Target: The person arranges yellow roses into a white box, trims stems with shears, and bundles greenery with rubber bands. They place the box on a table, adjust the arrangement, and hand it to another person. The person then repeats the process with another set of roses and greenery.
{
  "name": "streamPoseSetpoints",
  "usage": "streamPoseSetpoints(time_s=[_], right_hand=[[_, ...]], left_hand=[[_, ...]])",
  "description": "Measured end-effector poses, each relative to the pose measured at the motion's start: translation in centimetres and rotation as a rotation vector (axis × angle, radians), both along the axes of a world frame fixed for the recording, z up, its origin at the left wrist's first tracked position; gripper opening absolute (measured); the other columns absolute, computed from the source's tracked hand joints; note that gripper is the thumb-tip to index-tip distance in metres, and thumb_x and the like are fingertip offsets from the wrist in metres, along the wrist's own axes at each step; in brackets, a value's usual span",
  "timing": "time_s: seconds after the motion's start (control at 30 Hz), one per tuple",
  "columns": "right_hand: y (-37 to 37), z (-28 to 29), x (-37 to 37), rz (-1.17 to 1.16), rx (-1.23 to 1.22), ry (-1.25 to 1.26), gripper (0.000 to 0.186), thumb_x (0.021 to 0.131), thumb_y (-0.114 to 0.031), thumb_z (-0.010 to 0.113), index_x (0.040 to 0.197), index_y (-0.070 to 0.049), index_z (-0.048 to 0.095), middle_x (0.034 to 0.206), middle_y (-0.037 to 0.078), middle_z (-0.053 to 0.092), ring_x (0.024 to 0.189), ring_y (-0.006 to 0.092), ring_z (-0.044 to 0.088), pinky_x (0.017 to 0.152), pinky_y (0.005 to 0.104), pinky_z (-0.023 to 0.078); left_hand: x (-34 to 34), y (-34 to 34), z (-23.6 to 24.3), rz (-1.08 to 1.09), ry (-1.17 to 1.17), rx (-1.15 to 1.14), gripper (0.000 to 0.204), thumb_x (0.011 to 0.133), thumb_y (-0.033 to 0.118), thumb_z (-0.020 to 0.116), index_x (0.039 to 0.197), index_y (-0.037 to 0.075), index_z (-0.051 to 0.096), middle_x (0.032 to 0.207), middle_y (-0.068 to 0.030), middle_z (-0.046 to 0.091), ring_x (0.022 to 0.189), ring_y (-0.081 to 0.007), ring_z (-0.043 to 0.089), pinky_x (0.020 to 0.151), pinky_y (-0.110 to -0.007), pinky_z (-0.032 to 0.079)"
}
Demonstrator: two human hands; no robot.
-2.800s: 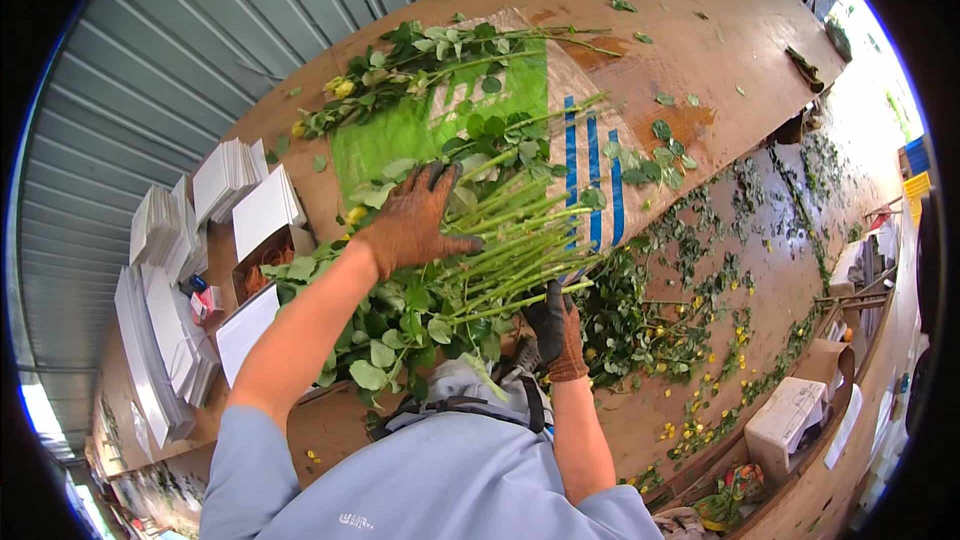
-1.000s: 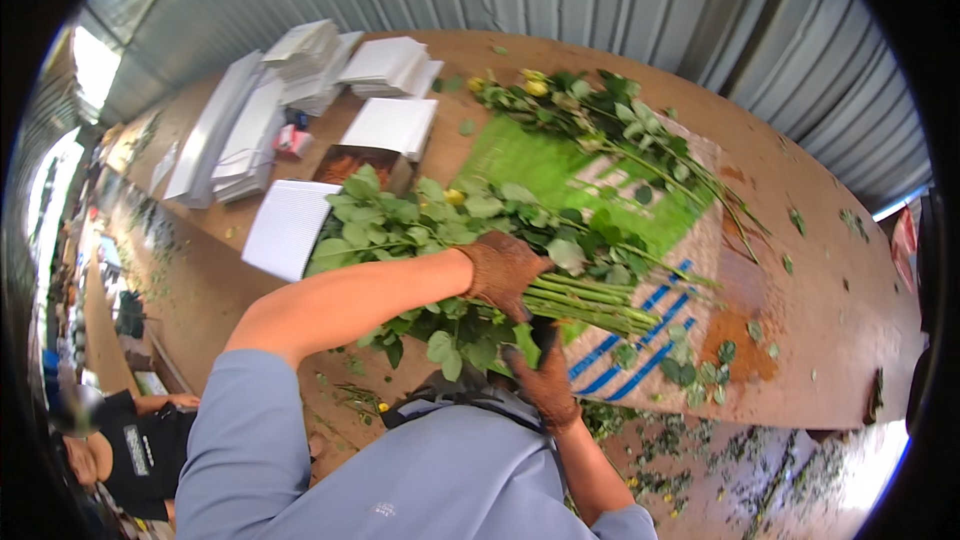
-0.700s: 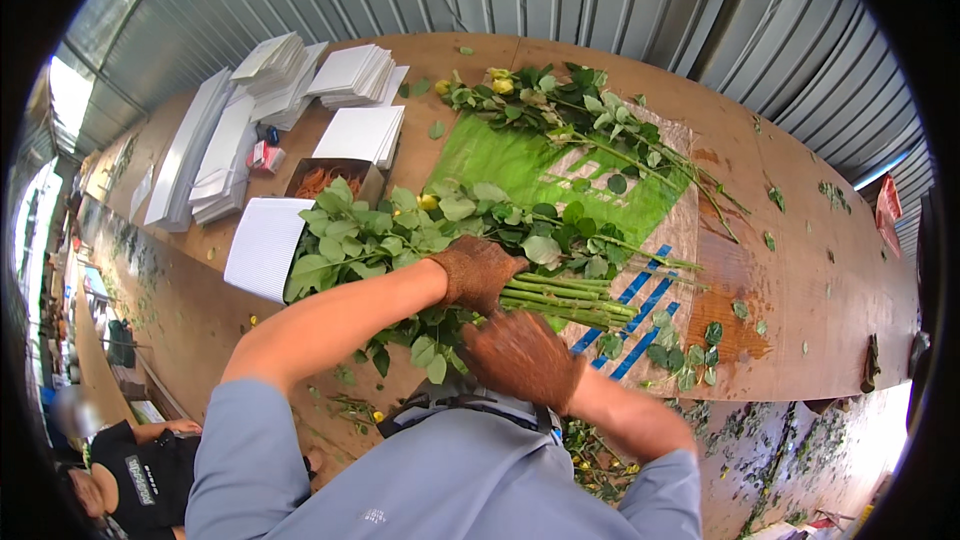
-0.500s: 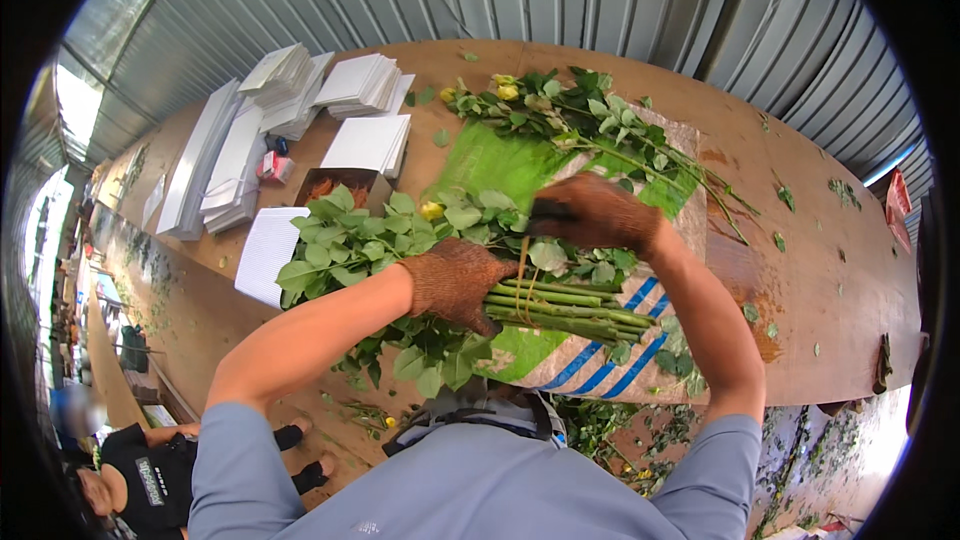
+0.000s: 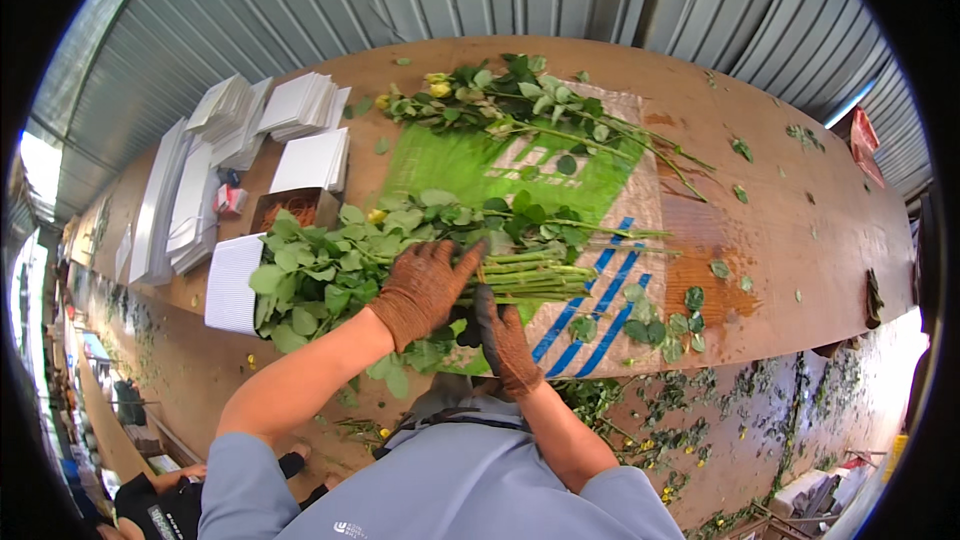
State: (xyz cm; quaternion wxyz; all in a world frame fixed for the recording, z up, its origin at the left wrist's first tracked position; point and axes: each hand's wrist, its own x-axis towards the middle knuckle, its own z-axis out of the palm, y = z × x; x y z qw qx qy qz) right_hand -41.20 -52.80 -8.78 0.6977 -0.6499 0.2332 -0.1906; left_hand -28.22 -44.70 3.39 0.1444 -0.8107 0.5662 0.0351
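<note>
A bunch of roses lies across the near part of the table, its leafy heads to the left and cut stems to the right. White corrugated cardboard sits at the head end. My left hand, in a brown work glove, is closed over the stems from above. My right hand, in a brown and dark glove, grips the same stems from the near side, fingers beside the left hand's fingertips. A thin tan band shows between the hands at the stems; the fingers partly hide it.
More yellow roses lie farther back on a green and white plastic sheet. Stacks of white card and an open box of orange bands stand at the left. Loose leaves dot the right side. A person is at lower left.
My right hand, which was stretching the band above the stems, has come down to their near side. My left hand has shifted slightly along the bunch, and the whole view has turned a little.
</note>
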Motion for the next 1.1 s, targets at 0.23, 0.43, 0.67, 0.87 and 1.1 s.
streamPoseSetpoints(time_s=[0.23,0.43,0.67,0.87,1.1], right_hand=[[1.8,0.3,-3.4,0.080,0.092,0.018,0.039,0.101,-0.029,0.060,0.122,0.003,0.054,0.078,0.021,0.065,0.067,0.0343,0.066,0.061,0.0455,0.049],[5.3,9.4,-7.7,0.390,-0.605,-0.061,0.040,0.094,-0.019,0.063,0.128,-0.001,0.050,0.076,0.018,0.068,0.063,0.0380,0.067,0.058,0.0486,0.053],[3.5,16.3,-6.4,0.658,-0.812,-0.485,0.044,0.085,-0.013,0.068,0.126,-0.005,0.054,0.076,0.016,0.064,0.064,0.0351,0.066,0.052,0.0470,0.051],[-14.2,15.4,8.5,0.532,-0.961,-0.050,0.022,0.098,-0.020,0.057,0.114,-0.007,0.065,0.081,0.018,0.069,0.068,0.0359,0.068,0.060,0.0431,0.054],[-1.1,-1.8,-0.8,0.128,0.559,-0.217,0.044,0.106,-0.033,0.052,0.139,-0.003,0.049,0.102,0.013,0.063,0.074,0.0255,0.066,0.073,0.0437,0.057]], left_hand=[[0.1,-0.5,-4.6,0.187,0.169,-0.117,0.091,0.072,0.032,0.086,0.149,0.013,0.042,0.135,-0.0193,0.057,0.123,-0.0375,0.057,0.105,-0.050,0.045],[0.2,-0.6,-6.6,0.175,0.130,-0.189,0.075,0.067,0.048,0.088,0.124,0.012,0.055,0.114,-0.0121,0.064,0.110,-0.0312,0.063,0.092,-0.047,0.050],[-0.2,-0.5,-5.7,0.161,0.107,-0.163,0.071,0.068,0.043,0.088,0.123,0.012,0.055,0.110,-0.0136,0.066,0.103,-0.0335,0.066,0.088,-0.046,0.052],[-1.2,3.6,0.2,0.018,0.125,-0.409,0.083,0.061,0.041,0.091,0.129,0.008,0.055,0.120,-0.0183,0.064,0.109,-0.0369,0.064,0.094,-0.049,0.051],[1.5,0.4,-1.5,0.151,0.083,-0.254,0.084,0.067,0.046,0.090,0.133,0.008,0.053,0.120,-0.0182,0.065,0.104,-0.0363,0.067,0.087,-0.048,0.056]])
